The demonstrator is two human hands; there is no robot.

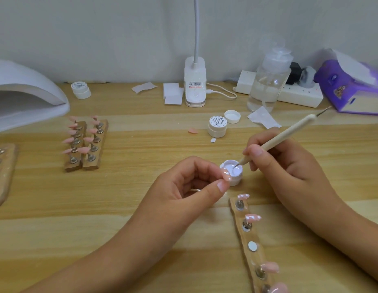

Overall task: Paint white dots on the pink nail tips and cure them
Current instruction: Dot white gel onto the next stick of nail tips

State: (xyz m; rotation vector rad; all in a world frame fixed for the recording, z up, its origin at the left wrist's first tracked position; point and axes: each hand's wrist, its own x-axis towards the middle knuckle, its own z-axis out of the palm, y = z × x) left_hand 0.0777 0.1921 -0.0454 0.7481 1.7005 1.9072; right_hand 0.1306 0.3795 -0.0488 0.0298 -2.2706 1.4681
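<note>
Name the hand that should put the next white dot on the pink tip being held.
Right. The right hand holds the dotting tool, its point in the open white gel pot. The left hand is occupied pinching the pink tip.

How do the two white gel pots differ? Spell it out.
The near pot between the hands is open and shows white gel, with the dotting tool tip dipped in it; the far pot is lidded with script on top. The near one looks shorter. Both are small, round and white, standing on the wooden table.
</note>
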